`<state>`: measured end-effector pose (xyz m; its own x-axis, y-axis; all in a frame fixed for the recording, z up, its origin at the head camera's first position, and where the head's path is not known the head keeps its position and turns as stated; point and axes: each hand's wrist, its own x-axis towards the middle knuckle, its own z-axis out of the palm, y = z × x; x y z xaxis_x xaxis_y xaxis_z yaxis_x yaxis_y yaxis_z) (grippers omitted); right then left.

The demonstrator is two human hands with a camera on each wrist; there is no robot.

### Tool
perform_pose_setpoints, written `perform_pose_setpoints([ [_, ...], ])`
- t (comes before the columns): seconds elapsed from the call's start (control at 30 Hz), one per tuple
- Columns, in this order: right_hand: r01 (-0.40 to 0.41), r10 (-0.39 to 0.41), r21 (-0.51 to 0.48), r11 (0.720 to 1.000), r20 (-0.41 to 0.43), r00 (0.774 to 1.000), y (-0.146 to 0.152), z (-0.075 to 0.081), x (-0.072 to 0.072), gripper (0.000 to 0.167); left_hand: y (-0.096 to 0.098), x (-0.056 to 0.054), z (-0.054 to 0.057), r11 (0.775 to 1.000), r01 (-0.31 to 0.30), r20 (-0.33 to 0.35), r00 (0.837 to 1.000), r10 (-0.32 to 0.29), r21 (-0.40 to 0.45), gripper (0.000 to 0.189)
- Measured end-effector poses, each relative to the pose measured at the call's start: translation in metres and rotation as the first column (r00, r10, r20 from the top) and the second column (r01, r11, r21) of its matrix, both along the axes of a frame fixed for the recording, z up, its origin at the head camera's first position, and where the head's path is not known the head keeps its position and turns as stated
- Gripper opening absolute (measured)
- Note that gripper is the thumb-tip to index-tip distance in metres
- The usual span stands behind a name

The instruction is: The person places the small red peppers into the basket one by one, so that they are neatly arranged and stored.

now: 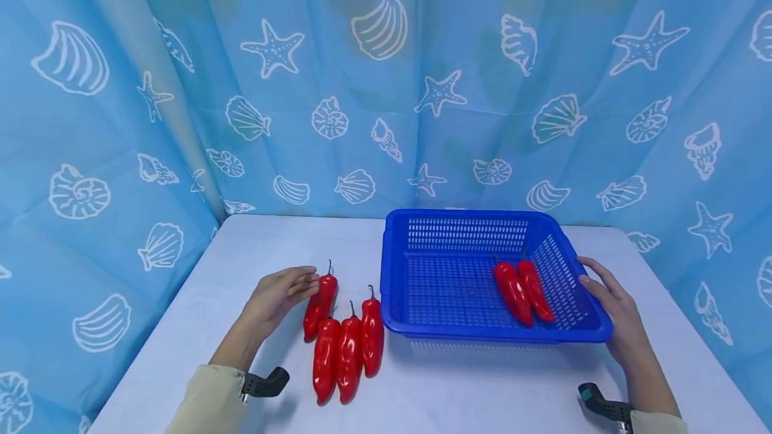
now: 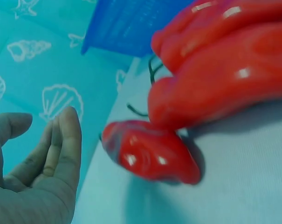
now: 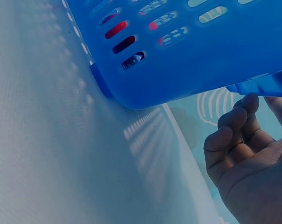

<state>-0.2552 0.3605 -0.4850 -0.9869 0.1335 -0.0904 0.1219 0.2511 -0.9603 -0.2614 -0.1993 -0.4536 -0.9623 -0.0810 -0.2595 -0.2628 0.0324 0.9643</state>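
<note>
My left hand hovers beside the leftmost red chili pepper, fingers spread from the thumb and holding nothing. In the left wrist view, a gap shows between that hand and the nearest pepper. Three more red peppers lie side by side just right of it, stems pointing away. My right hand grips the right rim of a blue plastic basket. From below, the right wrist view shows its fingers bent under the rim. Two red peppers lie inside, toward the basket's right side.
A white-covered table carries everything. Behind it and along both sides hangs a blue curtain with white shell and starfish prints. Each wrist wears a black strap with a small camera, such as the left one.
</note>
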Motion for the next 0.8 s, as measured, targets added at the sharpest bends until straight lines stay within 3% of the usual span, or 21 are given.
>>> perform_pose_setpoints([
  [0.17,0.005,-0.005,-0.012,1.0,0.027,1.0,-0.001,0.0,0.0,0.065,-0.01,0.005,-0.006,0.999,-0.016,-0.007,1.0,0.015,-0.044,0.052],
  [0.5,0.014,-0.013,-0.051,0.999,0.034,0.999,0.0,0.0,-0.001,0.063,-0.023,0.005,-0.017,0.989,-0.109,0.022,0.993,0.112,-0.098,0.058],
  [0.63,0.015,-0.013,-0.058,0.998,0.041,0.999,0.0,-0.001,0.0,0.064,-0.026,0.005,-0.024,0.987,-0.106,0.048,0.993,0.113,-0.121,0.054],
  [0.8,0.015,-0.012,-0.053,0.999,0.057,0.998,-0.001,-0.002,0.0,0.064,-0.029,0.007,-0.03,0.989,-0.059,0.065,0.996,0.069,-0.138,0.053],
])
